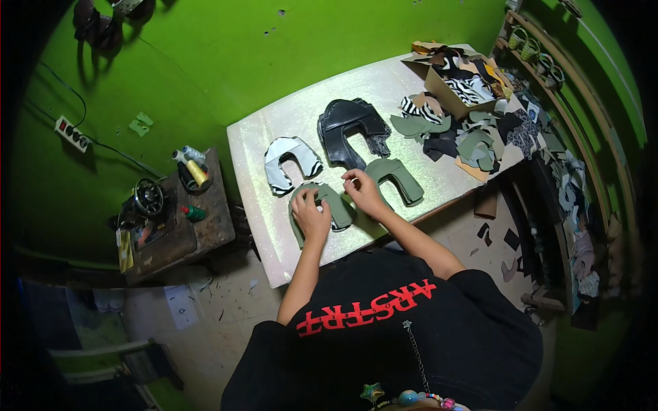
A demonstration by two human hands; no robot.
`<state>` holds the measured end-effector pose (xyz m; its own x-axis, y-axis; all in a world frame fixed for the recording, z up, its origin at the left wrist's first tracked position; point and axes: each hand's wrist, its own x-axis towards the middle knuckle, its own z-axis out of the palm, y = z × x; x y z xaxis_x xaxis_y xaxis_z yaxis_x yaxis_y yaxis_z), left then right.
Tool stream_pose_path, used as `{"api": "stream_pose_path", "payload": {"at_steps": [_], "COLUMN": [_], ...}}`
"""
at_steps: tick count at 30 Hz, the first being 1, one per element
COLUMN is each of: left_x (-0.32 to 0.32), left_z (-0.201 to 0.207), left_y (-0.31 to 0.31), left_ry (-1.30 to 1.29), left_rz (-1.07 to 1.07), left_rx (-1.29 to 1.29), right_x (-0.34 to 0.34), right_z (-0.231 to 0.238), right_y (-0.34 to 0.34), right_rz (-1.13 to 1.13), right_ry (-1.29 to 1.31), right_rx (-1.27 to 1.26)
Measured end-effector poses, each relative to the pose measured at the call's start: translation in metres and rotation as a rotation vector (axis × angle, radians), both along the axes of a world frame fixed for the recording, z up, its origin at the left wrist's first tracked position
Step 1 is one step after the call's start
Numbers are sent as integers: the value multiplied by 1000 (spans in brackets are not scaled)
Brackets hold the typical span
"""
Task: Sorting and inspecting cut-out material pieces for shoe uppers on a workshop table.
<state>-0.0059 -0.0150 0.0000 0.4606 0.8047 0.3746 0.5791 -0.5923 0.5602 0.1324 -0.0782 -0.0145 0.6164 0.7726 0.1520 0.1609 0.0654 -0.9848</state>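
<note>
Resting left hand [312,220]: its fingers bend, slightly apart, over the left olive-green horseshoe-shaped stack of thin sheet pieces [340,205]; whether they pinch a layer, I cannot tell.
Right hand [364,192]: raised between the two green stacks, fingers curled, thumb and forefinger close together; whether anything is pinched there, I cannot tell.
Left green stack: lies on the pale, shimmering tabletop [264,250], partly hidden under the left hand; uneven pressure from those fingers could fan the layers out of line.
Right olive-green horseshoe-shaped stack [406,179]: sits just beside the right hand, near the table's front edge; a careless wrist could shove it askew or over the side.
Right forearm [425,243]: crosses that front edge, so a sideways swing might catch the same stack.
Black horseshoe-shaped stack with a glossy top [346,122]: lies beyond the right hand; its layers sit unevenly, so a knock would probably spread them further.
White horseshoe-shaped stack with zebra-patterned edges [289,146]: lies beyond the left hand; reaching carelessly across could disturb it.
Heap of green and black offcuts [476,147]: loosely piled to the right; similar colours could let scraps mix with good pieces.
</note>
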Motion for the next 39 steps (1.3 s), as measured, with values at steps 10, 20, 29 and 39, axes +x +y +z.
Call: {"api": "stream_pose_path", "payload": {"at_steps": [10, 20, 29, 39], "left_x": [56, 128, 245, 373], "left_z": [15, 21, 22, -3], "left_y": [-11, -42, -100, -177], "left_ry": [-155, -192, -227, -10], "left_rz": [-300, -505, -634, -820], "left_rx": [-7, -32, -27, -190], "right_x": [50, 113, 224, 338], "right_z": [10, 4, -13, -14], "right_y": [-44, -101, -178, -248], "right_rz": [-287, -490, -693, -601], "right_ry": [51, 58, -37, -242], "right_rx": [177, 190, 111, -416]}}
